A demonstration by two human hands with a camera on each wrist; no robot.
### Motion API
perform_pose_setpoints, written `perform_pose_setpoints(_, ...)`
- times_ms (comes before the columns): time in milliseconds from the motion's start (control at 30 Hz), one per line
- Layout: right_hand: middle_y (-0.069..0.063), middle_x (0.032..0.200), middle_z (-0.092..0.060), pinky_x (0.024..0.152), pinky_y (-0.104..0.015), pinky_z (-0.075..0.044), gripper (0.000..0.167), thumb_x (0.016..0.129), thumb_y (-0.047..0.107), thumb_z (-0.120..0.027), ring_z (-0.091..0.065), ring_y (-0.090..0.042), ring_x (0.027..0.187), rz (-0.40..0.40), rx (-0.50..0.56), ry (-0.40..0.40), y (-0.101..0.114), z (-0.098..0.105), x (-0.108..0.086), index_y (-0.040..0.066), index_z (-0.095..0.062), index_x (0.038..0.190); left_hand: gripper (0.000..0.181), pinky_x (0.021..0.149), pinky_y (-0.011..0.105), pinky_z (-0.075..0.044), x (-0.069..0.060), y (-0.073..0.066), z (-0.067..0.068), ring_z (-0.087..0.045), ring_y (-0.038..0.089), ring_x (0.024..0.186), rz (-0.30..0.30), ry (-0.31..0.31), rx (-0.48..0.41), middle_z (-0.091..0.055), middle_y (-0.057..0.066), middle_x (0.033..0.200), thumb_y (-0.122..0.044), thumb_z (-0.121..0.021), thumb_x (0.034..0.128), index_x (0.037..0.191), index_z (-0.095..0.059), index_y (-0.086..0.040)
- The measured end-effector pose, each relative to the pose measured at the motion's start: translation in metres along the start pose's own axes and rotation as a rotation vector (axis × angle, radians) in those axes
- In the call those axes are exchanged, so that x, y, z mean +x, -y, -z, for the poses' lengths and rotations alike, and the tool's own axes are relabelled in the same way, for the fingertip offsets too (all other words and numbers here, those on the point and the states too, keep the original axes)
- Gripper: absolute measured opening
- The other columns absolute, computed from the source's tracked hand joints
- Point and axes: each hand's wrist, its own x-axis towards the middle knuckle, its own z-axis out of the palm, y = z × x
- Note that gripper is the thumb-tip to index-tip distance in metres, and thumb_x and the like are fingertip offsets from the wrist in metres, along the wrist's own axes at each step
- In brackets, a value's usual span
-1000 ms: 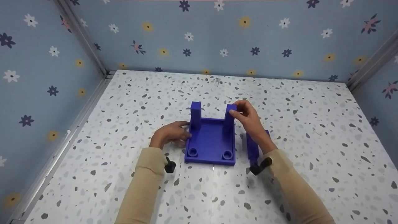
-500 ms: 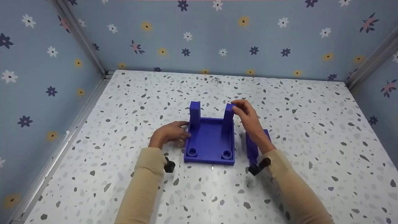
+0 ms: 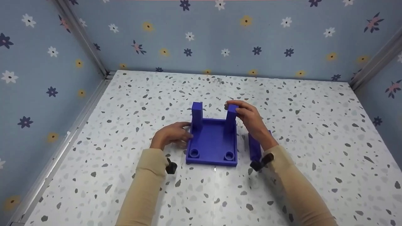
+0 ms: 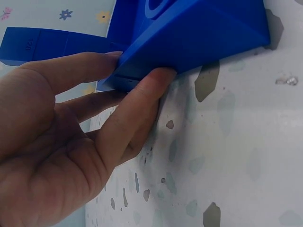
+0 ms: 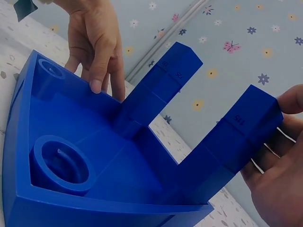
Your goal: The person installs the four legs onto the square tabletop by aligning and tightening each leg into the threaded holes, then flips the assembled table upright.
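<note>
A blue rectangular tray-like base [image 3: 214, 141] lies on the table with its low rim up. Two round sockets, the near-left socket [image 3: 194, 153] and the near-right socket [image 3: 229, 155], show at its near corners. From the far corners rise two square blue posts, a left post [image 3: 197, 113] and a right post [image 3: 231, 119]. My left hand [image 3: 173, 133] holds the base's left side, thumb at the rim and fingers against the outer wall. My right hand [image 3: 252, 121] holds the right post near its top; in the right wrist view the thumb [image 5: 289, 100] touches its upper end.
Beside the base, partly under my right wrist, lies a loose blue piece [image 3: 254, 147]; a further blue bit peeks out past the wrist. The speckled white table [image 3: 157, 94] meets flowered blue panels [image 3: 213, 37] at the back and sides.
My right hand's fingers have shifted left, further around the far side of the right post, which leaned slightly a half second ago and is straighter now. The left hand has held its place.
</note>
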Motion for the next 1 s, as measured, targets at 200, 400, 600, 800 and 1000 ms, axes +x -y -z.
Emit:
perform_pose_setpoints(200, -0.016, 0.121, -0.063, 0.105, -0.032, -0.042, 0.038, 0.095, 0.006, -0.043, -0.057, -0.024, 0.119, -0.034, -0.017, 0.007, 0.0023, -0.0005, 0.0009, -0.005, -0.055, 0.129, 0.070, 0.073, 0.026, -0.055, -0.0001, -0.0004, 0.0002, -0.059, 0.010, 0.075, -0.006, 0.012, -0.004, -0.056, 0.001, 0.083, -0.004, -0.058, 0.0897, 0.152, -0.027, -0.015)
perform_pose_setpoints(400, -0.013, 0.116, -0.062, 0.095, -0.028, -0.046, 0.036, 0.094, 0.005, -0.047, -0.057, -0.019, 0.110, -0.017, -0.011, -0.016, 0.0019, -0.0012, 0.0007, -0.009, -0.054, 0.127, 0.071, 0.073, 0.026, -0.055, 0.0007, -0.0007, 0.0004, -0.061, 0.011, 0.079, 0.011, 0.002, -0.008, -0.062, 0.003, 0.088, -0.006, -0.059, 0.0898, 0.152, -0.026, -0.016)
perform_pose_setpoints(600, -0.006, 0.118, -0.058, 0.089, -0.028, -0.045, 0.036, 0.095, 0.005, -0.052, -0.054, -0.013, 0.102, -0.015, -0.045, -0.033, 0.0007, -0.0012, -0.0013, -0.008, -0.051, 0.128, 0.070, 0.073, 0.027, -0.056, -0.0012, -0.0011, 0.0001, -0.060, 0.011, 0.075, 0.003, 0.001, -0.011, -0.060, 0.003, 0.084, -0.005, -0.058, 0.0894, 0.152, -0.027, -0.015)
perform_pose_setpoints(800, -0.002, 0.114, -0.058, 0.092, -0.028, -0.044, 0.036, 0.093, 0.011, -0.060, -0.053, -0.012, 0.104, -0.034, -0.160, -0.093, 0.0008, -0.0008, -0.0039, -0.002, -0.054, 0.126, 0.070, 0.072, 0.027, -0.056, -0.0021, -0.0014, -0.0013, -0.059, 0.011, 0.073, 0.015, -0.002, -0.019, -0.057, 0.001, 0.080, -0.005, -0.059, 0.0892, 0.151, -0.028, -0.016)
perform_pose_setpoints(1000, -0.004, 0.108, -0.058, 0.088, -0.030, -0.047, 0.038, 0.090, 0.019, -0.067, -0.054, -0.016, 0.098, -0.031, -0.247, -0.139, 0.0003, -0.0012, -0.0072, 0.002, -0.055, 0.121, 0.070, 0.070, 0.026, -0.056, -0.0011, -0.0004, -0.0015, -0.060, 0.011, 0.071, 0.011, -0.007, -0.016, -0.058, 0.001, 0.080, -0.005, -0.059, 0.0893, 0.151, -0.028, -0.016)
